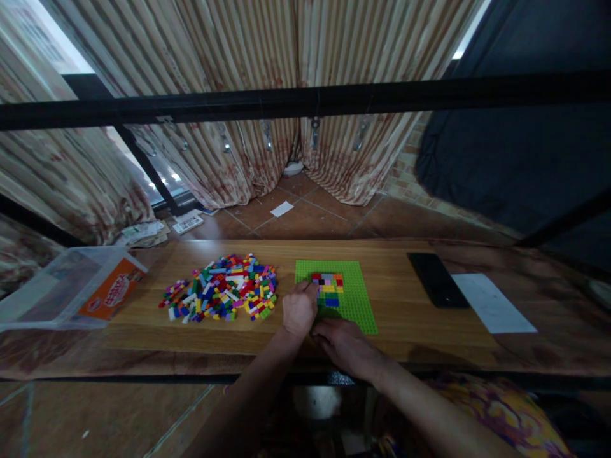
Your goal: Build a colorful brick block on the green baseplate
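A green baseplate (361, 299) lies on the wooden board, with a patch of red, yellow, pink, orange and blue toy bricks (333, 287) built up on it. My left hand (300, 310) is curled over the plate's left edge, its fingertips against the left side of the brick patch. What it grips, if anything, is hidden. Lower down, my right hand (344, 342) rests at the plate's front left corner with fingers bent and pressed together. Whatever may be between them is too small or covered. A large pile of loose toy bricks (229, 286) spreads to the left of my left hand.
A clear plastic box (52, 286) with an orange label stands at the far left. Right of the plate lie a black phone-like slab (436, 280) and a white paper sheet (496, 303). A dark metal bar (296, 103) crosses beyond the wooden board (391, 273).
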The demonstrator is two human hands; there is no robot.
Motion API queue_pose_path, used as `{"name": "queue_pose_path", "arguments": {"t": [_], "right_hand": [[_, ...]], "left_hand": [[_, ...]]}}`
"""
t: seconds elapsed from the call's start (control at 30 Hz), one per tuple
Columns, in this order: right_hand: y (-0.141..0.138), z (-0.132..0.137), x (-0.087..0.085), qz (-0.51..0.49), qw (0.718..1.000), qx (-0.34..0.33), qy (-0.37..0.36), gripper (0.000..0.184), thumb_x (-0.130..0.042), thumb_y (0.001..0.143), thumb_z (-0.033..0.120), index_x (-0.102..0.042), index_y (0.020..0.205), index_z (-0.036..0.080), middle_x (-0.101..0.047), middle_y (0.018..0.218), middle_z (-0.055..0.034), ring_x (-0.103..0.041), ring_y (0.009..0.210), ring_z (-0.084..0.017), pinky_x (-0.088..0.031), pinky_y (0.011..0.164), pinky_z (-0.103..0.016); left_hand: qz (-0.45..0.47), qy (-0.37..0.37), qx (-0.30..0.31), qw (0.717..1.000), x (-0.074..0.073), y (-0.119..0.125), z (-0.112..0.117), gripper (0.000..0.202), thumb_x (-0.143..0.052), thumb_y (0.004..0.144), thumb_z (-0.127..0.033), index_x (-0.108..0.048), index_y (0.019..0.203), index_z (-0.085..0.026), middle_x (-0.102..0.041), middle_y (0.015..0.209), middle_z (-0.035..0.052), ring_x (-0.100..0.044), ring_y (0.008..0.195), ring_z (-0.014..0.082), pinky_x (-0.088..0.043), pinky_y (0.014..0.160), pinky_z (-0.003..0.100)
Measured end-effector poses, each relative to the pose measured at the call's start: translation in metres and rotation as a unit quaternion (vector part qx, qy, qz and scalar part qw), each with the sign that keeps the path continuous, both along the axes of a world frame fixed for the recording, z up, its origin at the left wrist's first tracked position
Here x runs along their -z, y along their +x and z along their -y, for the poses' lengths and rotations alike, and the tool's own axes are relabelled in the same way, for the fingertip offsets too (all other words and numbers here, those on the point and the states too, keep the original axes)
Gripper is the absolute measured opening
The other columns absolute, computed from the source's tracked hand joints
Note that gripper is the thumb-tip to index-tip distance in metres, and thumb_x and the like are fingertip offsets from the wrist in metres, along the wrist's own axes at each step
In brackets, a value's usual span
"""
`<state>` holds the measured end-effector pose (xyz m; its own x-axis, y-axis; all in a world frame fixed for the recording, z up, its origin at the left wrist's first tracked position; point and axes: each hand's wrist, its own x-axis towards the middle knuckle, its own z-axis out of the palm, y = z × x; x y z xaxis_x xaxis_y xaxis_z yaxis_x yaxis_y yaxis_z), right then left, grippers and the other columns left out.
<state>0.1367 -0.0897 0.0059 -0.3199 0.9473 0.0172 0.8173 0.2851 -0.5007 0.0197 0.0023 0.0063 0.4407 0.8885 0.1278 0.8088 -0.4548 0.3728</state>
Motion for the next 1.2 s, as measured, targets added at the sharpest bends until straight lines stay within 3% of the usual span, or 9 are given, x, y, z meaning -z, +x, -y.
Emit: {"name": "queue_pose_path", "arguments": {"t": [0.3, 0.47, 0.6, 0.8, 0.9, 1.0, 1.13, 1.2], "right_hand": [[0.000, 0.000, 0.002, -0.009, 1.000, -0.002, 0.005, 0.019, -0.049, 0.091, 0.017, -0.066, 0.085, 0.020, -0.068, 0.084, -0.0035, -0.060, 0.076, -0.015, -0.037, 0.065, -0.026], [-0.001, 0.001, 0.000, -0.016, 1.000, -0.002, -0.005, 0.019, -0.049, 0.091, 0.015, -0.067, 0.088, 0.021, -0.068, 0.087, -0.0036, -0.061, 0.079, -0.016, -0.039, 0.067, -0.026], [0.000, 0.003, -0.002, -0.017, 1.000, -0.002, -0.005, 0.018, -0.050, 0.090, 0.015, -0.066, 0.087, 0.021, -0.068, 0.085, -0.0034, -0.062, 0.080, -0.017, -0.040, 0.068, -0.027], [0.001, 0.003, -0.002, -0.032, 0.999, -0.012, -0.014, 0.021, -0.046, 0.092, 0.016, -0.065, 0.085, 0.021, -0.067, 0.084, -0.0031, -0.063, 0.080, -0.017, -0.042, 0.070, -0.028], [0.001, 0.004, -0.001, -0.021, 1.000, -0.019, -0.013, 0.024, -0.043, 0.094, 0.018, -0.064, 0.082, 0.021, -0.066, 0.082, -0.0032, -0.062, 0.078, -0.018, -0.043, 0.069, -0.029], [0.003, 0.005, 0.002, -0.021, 1.000, -0.022, -0.007, 0.026, -0.041, 0.096, 0.021, -0.064, 0.085, 0.022, -0.066, 0.084, -0.0037, -0.063, 0.078, -0.018, -0.043, 0.069, -0.030], [0.005, 0.006, 0.008, -0.030, 0.999, -0.026, 0.000, 0.025, -0.040, 0.097, 0.024, -0.064, 0.089, 0.024, -0.067, 0.084, -0.0036, -0.063, 0.077, -0.018, -0.045, 0.068, -0.029], [0.006, 0.006, 0.010, -0.032, 0.999, -0.026, 0.004, 0.025, -0.040, 0.097, 0.025, -0.064, 0.089, 0.025, -0.067, 0.084, -0.0035, -0.063, 0.076, -0.018, -0.045, 0.069, -0.029]], "left_hand": [[-0.037, 0.006, 0.054, 0.998, -0.004, 0.000, -0.001, 0.025, -0.046, 0.092, -0.015, -0.067, 0.106, -0.018, -0.068, 0.103, 0.0103, -0.061, 0.101, 0.0220, -0.048, 0.085, 0.030], [-0.023, 0.016, 0.058, 0.998, -0.012, -0.007, 0.001, 0.026, -0.046, 0.092, -0.016, -0.066, 0.109, -0.021, -0.069, 0.103, 0.0080, -0.062, 0.099, 0.0201, -0.049, 0.085, 0.029], [0.066, 0.039, 0.007, 0.997, -0.016, -0.024, 0.013, 0.031, -0.043, 0.094, -0.016, -0.064, 0.116, -0.021, -0.069, 0.103, 0.0073, -0.063, 0.097, 0.0191, -0.049, 0.088, 0.030], [0.216, 0.015, -0.041, 0.975, -0.017, -0.065, 0.040, 0.023, -0.047, 0.092, -0.016, -0.068, 0.101, -0.021, -0.071, 0.093, 0.0051, -0.066, 0.088, 0.0155, -0.052, 0.081, 0.026], [0.248, 0.027, -0.090, 0.964, -0.016, -0.093, 0.045, 0.021, -0.050, 0.090, -0.018, -0.069, 0.099, -0.020, -0.073, 0.094, 0.0052, -0.067, 0.087, 0.0161, -0.053, 0.080, 0.027], [0.243, 0.037, -0.175, 0.953, -0.016, -0.130, 0.039, 0.021, -0.053, 0.089, -0.024, -0.071, 0.098, -0.020, -0.074, 0.095, 0.0045, -0.068, 0.083, 0.0167, -0.054, 0.075, 0.026], [0.209, 0.052, -0.300, 0.929, -0.024, -0.190, 0.016, 0.025, -0.052, 0.088, -0.027, -0.072, 0.099, -0.017, -0.074, 0.082, 0.0051, -0.067, 0.070, 0.0171, -0.052, 0.067, 0.026], [0.123, 0.038, -0.381, 0.916, -0.030, -0.216, -0.002, 0.027, -0.052, 0.088, -0.028, -0.072, 0.104, -0.018, -0.073, 0.079, 0.0049, -0.067, 0.069, 0.0172, -0.051, 0.066, 0.025]]}}
